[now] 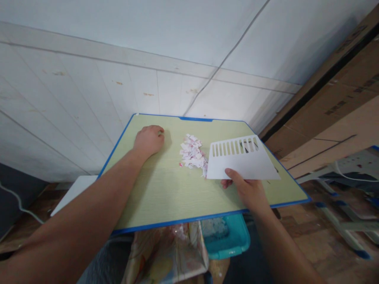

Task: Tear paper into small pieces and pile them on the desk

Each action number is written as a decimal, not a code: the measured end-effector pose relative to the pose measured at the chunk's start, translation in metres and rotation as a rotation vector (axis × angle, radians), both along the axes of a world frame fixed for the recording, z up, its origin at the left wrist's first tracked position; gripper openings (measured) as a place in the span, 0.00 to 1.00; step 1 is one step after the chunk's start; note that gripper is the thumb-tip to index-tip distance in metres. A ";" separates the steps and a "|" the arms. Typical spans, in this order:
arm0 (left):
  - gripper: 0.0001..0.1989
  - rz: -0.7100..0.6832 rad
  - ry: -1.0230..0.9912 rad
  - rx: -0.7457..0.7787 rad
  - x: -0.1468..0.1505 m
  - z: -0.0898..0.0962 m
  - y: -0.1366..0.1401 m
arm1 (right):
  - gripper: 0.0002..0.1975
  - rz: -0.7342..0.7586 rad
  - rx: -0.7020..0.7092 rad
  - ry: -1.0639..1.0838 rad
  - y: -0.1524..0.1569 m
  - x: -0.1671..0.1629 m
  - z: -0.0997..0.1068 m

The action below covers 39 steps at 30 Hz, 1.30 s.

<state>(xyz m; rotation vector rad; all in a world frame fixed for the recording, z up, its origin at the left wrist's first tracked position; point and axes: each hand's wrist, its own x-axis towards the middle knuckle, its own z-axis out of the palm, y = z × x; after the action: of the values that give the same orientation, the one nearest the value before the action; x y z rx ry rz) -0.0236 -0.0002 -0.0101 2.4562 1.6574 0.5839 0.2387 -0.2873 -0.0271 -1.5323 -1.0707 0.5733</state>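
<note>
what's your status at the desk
Right hand gripping slotted white sheet. Left hand curled over desk, grasp unclear. Paper scraps heaped between hands. Nothing seen blocking sheet from scraps.

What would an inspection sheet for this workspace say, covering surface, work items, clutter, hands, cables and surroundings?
Surface: desk, pale green top, blue edging.
Work items: loose heap of scraps near the middle; white card with a row of slots, just right of it. Contact between them: cannot tell.
Clutter: dark object behind the slots, too hidden to identify; below the near edge, turquoise bin holding pale pieces.
Hands: left on the desk, fingers curled, grip unclear; right pinching the card's near edge.
Cables: grey cord down the wall; white cord at lower left.
Surroundings: pale wall beyond, cardboard at right.
</note>
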 end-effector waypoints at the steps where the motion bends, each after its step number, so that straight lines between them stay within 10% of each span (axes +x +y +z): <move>1: 0.28 -0.002 -0.002 -0.001 0.000 0.000 0.000 | 0.22 0.016 -0.019 -0.019 0.000 0.002 0.001; 39: 0.24 -0.010 -0.030 0.022 0.006 -0.006 0.002 | 0.24 0.184 -0.083 -0.040 -0.025 -0.046 0.023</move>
<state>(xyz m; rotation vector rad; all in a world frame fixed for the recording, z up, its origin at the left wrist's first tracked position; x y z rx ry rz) -0.0175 0.0020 -0.0159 2.4576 1.6354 0.6376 0.1925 -0.3123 -0.0045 -1.5320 -1.2402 0.7238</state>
